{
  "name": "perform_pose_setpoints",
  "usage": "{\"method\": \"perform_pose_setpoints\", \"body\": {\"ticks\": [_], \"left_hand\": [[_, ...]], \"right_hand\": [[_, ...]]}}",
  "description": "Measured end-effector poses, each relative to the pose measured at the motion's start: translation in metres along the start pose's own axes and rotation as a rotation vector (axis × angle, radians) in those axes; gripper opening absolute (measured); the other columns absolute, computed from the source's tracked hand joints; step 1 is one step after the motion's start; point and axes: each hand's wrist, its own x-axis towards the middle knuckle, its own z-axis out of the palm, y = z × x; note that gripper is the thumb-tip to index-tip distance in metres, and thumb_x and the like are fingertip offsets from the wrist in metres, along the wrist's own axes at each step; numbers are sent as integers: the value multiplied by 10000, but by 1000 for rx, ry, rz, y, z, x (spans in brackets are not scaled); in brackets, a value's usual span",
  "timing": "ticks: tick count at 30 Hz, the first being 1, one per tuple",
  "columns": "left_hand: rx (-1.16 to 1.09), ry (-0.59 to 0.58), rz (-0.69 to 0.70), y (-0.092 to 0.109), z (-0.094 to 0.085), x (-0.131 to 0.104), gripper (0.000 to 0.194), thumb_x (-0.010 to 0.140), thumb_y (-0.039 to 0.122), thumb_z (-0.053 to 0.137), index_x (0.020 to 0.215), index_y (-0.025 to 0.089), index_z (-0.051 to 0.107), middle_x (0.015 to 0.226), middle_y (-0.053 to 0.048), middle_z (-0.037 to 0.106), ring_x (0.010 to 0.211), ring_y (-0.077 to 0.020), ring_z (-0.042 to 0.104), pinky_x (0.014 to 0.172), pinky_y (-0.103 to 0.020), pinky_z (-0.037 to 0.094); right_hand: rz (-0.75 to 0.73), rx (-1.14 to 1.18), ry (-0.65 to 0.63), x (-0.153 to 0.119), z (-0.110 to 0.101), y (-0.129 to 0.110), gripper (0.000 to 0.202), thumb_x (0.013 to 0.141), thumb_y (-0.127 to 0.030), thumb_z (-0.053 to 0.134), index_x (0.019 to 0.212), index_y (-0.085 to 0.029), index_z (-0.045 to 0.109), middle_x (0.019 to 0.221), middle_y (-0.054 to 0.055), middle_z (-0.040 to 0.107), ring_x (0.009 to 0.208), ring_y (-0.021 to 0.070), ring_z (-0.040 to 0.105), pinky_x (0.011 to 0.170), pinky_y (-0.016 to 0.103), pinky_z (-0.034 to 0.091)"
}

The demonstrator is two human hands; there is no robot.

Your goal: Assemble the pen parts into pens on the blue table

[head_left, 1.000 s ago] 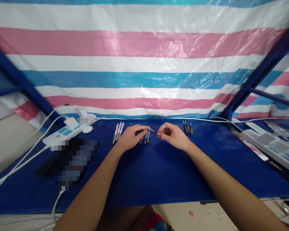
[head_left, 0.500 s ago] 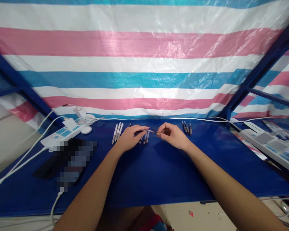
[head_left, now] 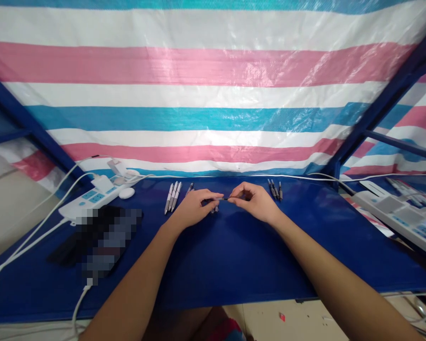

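Between my two hands, over the middle of the blue tabletop, is a slim pen [head_left: 226,199] with a dark, narrow part at its right. My left hand [head_left: 194,207] pinches its left part between thumb and fingers. At the other side, the thumb and fingertips of my right hand [head_left: 257,202] are closed on the dark part; my fingers hide much of the pen. Several grey pens [head_left: 215,209] lie partly hidden behind my left hand. White pens with grey grips [head_left: 173,196] lie left of it, and short black pen parts [head_left: 275,190] lie right of my right hand.
A white power strip [head_left: 88,196] with plugs and cables lies at the left, near a blurred-out dark object [head_left: 106,241] with a cable. Another strip [head_left: 401,220] is at the right. Blue metal posts [head_left: 365,113] and a striped plastic sheet [head_left: 213,118] stand behind the table.
My hands have come closer together, and less of the pen shows between them. My left thumb and fingers have closed further around it. The other pens lie where they were.
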Motion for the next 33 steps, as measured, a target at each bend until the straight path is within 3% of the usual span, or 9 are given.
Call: {"method": "perform_pose_setpoints", "body": {"ticks": [11,18,25,30,33], "left_hand": [[-4,-16,6,16,8,0,281,999,408,652,1170,308,851,993,-38,818,821,-218,722,758,-327,524],[-92,16,-54,20,11,0,238,941,344,712,1124,296,857,1001,-22,849,829,-230,757,787,-329,553],[-117,28,-68,20,15,0,204,914,399,768,1066,292,851,982,-13,853,795,-216,751,743,-319,545],[-117,91,-90,18,12,2,195,913,419,773,1028,273,834,963,-25,850,785,-222,770,747,-324,570],[-101,113,-91,17,10,2,184,901,429,794,996,274,822,976,-26,849,827,-229,785,787,-328,581]], "right_hand": [[33,137,4,-2,10,1,314,829,-468,877,954,-253,685,943,28,756,867,218,735,789,360,595],[102,210,13,-4,12,0,343,797,-478,914,901,-242,687,848,22,758,674,187,704,642,342,592],[106,253,12,-4,13,1,376,761,-520,937,884,-238,721,888,33,788,737,202,748,728,364,637],[104,320,-31,-4,12,0,363,831,-530,880,1036,-250,773,1011,55,818,920,235,797,929,420,644],[89,336,-50,-3,12,1,370,848,-513,872,1091,-256,764,1066,56,821,917,222,799,925,407,642]]}}
